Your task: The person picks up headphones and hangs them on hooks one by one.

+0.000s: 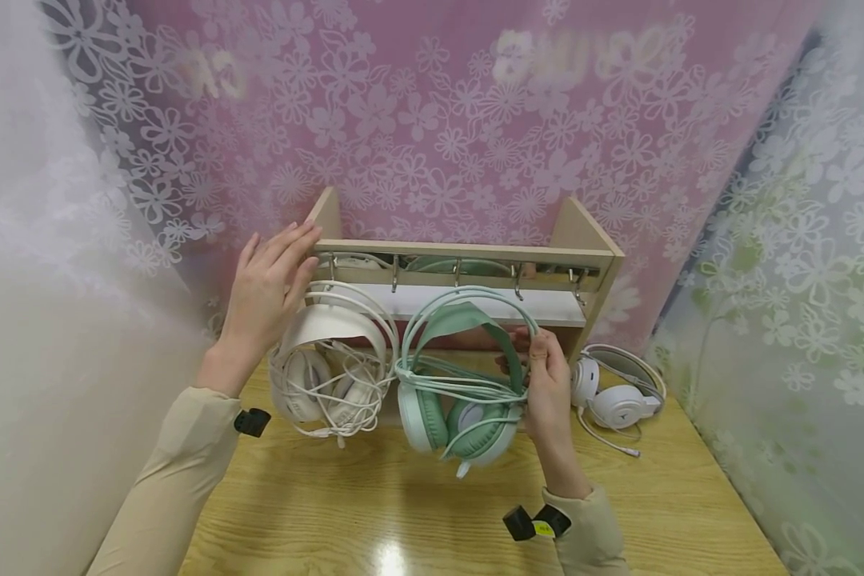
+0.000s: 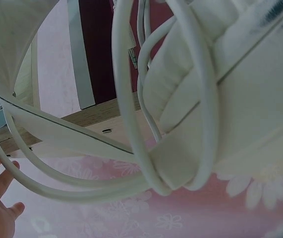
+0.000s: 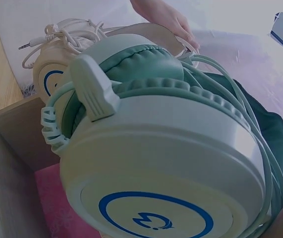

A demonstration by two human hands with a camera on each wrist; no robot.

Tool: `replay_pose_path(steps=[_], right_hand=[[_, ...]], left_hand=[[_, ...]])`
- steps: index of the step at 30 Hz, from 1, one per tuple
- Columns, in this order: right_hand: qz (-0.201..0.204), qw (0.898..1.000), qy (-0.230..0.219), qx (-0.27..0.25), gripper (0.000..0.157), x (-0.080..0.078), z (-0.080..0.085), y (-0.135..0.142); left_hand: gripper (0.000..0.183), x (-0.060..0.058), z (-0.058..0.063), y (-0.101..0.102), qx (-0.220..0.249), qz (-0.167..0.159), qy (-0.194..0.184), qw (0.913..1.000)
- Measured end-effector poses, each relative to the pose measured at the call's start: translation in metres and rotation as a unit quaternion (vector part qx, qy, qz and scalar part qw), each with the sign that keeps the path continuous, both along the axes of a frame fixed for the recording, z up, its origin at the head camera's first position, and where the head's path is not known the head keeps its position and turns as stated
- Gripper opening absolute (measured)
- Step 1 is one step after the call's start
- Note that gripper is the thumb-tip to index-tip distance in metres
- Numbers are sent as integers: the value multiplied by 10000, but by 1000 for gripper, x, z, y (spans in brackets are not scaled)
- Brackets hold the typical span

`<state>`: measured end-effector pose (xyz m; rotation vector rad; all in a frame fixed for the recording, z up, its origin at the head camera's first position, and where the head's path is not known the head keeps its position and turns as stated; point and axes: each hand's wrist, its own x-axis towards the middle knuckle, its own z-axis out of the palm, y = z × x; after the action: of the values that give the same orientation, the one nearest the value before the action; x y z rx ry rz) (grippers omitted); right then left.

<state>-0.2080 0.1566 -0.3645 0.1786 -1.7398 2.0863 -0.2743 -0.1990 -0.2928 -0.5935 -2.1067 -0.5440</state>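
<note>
Green headphones [image 1: 468, 384] with a cable wound round them are in front of the rack's middle. My right hand [image 1: 550, 384] holds their band at its right side, thumb on top. Whether the band rests on a hook is hard to see. White headphones [image 1: 334, 360], wrapped in their own white cable, hang at the rack's left end. With fingers extended, my left hand [image 1: 270, 288] rests at the upper left corner of the wooden rack [image 1: 468, 250]. In the right wrist view, a green-padded ear cup [image 3: 166, 148] fills the middle.
Along the rack's front runs a row of metal hooks [image 1: 518, 282]. Other white headphones [image 1: 619, 404] lie on the wooden table [image 1: 446, 512] at the rack's right side. A pink flowered curtain [image 1: 432, 120] hangs behind the rack.
</note>
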Motion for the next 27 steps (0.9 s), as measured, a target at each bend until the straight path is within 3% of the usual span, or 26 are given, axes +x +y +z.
replay_pose_path(steps=[27], right_hand=[[-192, 9997, -43, 130, 40, -6, -3, -3]], left_hand=[[40, 0, -1, 1, 30, -50, 112, 9999]])
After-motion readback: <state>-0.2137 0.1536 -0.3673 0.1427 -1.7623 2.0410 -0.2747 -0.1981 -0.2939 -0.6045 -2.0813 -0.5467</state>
